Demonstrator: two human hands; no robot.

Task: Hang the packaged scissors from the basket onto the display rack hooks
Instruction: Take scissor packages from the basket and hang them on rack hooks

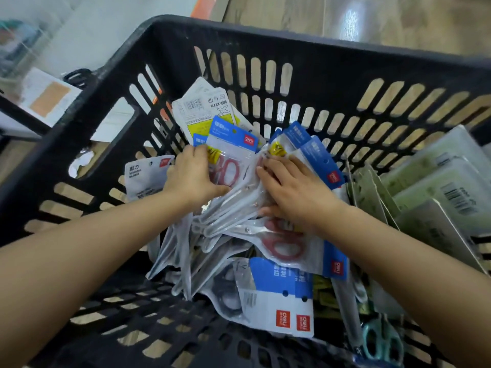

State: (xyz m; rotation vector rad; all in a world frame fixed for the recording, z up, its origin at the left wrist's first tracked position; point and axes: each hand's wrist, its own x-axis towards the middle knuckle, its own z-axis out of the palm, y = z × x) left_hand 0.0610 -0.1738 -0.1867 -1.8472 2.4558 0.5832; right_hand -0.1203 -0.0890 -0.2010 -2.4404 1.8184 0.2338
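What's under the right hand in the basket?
Under the right hand: clear, blue-headed packs of red-handled scissors, piled in the black slotted plastic basket. Deeper layers and the basket floor there are covered.

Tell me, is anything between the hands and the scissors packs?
No. Both the left hand and right hand already touch the packs in the basket. The rack is not in view.

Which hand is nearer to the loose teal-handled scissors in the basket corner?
Right. The right hand is nearer the teal-handled scissors; the left hand is farther across the pile.
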